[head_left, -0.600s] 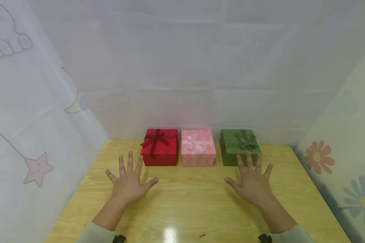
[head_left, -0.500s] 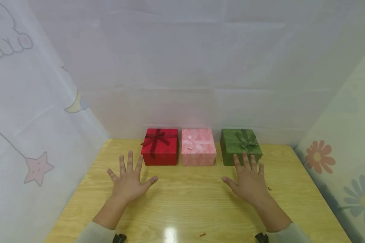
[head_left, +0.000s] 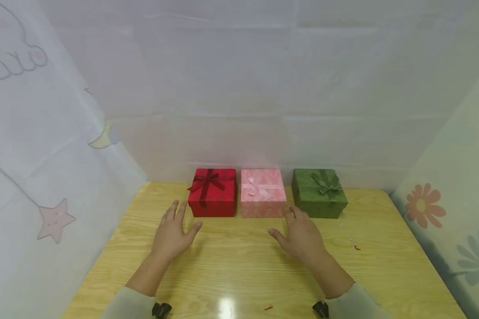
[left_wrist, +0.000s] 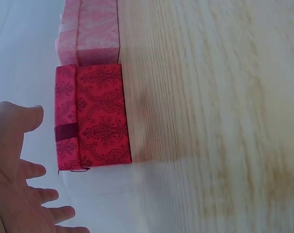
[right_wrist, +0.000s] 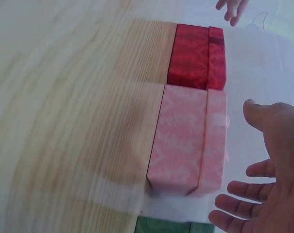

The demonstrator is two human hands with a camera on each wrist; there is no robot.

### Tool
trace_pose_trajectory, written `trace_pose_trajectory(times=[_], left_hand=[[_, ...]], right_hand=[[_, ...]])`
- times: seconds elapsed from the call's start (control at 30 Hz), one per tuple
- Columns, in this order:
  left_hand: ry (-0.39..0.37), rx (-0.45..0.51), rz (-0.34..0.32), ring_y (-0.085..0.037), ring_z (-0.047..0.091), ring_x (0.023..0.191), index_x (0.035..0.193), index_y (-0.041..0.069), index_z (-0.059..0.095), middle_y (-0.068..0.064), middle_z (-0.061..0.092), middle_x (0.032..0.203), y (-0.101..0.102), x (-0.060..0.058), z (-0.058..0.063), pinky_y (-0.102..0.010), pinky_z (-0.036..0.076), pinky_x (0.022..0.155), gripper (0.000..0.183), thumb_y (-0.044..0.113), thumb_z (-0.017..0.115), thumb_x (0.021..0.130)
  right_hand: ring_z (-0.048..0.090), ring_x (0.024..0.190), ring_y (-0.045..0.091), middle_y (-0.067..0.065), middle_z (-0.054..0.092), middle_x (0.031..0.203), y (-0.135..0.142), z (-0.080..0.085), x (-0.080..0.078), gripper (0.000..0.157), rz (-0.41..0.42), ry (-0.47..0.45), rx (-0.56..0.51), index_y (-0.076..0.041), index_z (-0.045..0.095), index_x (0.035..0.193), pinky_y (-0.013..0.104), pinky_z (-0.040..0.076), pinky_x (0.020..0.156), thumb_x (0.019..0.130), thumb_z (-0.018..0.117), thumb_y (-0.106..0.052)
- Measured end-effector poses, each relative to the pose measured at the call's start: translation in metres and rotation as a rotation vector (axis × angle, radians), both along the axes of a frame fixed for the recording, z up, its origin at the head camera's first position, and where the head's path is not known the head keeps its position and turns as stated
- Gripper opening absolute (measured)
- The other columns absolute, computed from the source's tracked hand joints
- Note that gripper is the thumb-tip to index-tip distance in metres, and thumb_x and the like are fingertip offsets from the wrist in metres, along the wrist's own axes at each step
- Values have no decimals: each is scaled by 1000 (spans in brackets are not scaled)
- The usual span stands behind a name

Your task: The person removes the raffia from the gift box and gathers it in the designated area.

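Note:
Three gift boxes with ribbon bows stand in a row at the back of the wooden table (head_left: 239, 266). The red gift box (head_left: 212, 193) is on the left, the pink gift box (head_left: 263, 193) in the middle and the green gift box (head_left: 320, 194) on the right. My left hand (head_left: 170, 237) is in front and left of the red box, fingers spread and holding nothing. My right hand (head_left: 302, 237) hovers before the gap between the pink and green boxes, its fingers relaxed. In the right wrist view the pink box (right_wrist: 185, 141) lies beside this hand's thumb and fingers.
A pale cloth backdrop (head_left: 239, 88) rises right behind the boxes, with printed side cloths left and right. A small reddish-brown scrap (head_left: 268, 308) lies near the front, and another dark scrap (head_left: 357, 247) on the right.
My right hand has moved left, from before the green box toward the pink one. My left hand has turned inward, its fingers closer together. The boxes have stayed in place.

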State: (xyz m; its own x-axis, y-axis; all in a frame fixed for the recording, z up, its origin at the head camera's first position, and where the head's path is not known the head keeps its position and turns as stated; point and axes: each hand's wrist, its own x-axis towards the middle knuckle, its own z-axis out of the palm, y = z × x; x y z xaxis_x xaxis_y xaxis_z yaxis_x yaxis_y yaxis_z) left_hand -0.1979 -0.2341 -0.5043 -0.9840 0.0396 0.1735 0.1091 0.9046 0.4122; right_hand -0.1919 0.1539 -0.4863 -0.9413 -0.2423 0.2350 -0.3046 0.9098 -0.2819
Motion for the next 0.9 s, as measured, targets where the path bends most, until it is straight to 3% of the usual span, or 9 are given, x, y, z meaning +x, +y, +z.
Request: trace_pose_trajectory(times=[0.1, 0.37, 0.6, 0.9], left_hand=[[-5, 60, -1, -52, 27, 148, 165, 10, 26, -20, 19, 169, 0, -4, -3, -76, 39, 105, 90, 64, 55, 100], [16, 208, 16, -52, 36, 144, 163, 8, 31, -23, 29, 164, -5, -16, -13, -73, 38, 109, 82, 57, 57, 102], [8, 312, 32, -47, 39, 144, 162, 8, 33, -21, 33, 162, -6, -25, -17, -69, 38, 112, 79, 53, 60, 102], [3, 442, 52, -44, 50, 136, 162, 10, 35, -21, 36, 161, -9, -37, -22, -60, 48, 107, 72, 40, 65, 103]], right_hand=[[54, 131, 45, 25, 49, 150, -12, 0, -2, 89, 10, -4, -13, 5, 49, 149, 57, 53, 101, 94, 68, -62], [54, 134, 38, 18, 52, 150, -49, -5, -15, 88, 49, -10, -116, -1, 49, 152, 55, 55, 99, 94, 66, -64], [52, 138, 34, 14, 55, 150, -78, -8, -28, 83, 78, -13, -252, -9, 46, 155, 55, 48, 110, 94, 69, -60], [67, 119, 29, 14, 66, 135, -107, -11, -42, 79, 115, -53, -371, -3, 47, 152, 49, 57, 98, 95, 71, -54]])
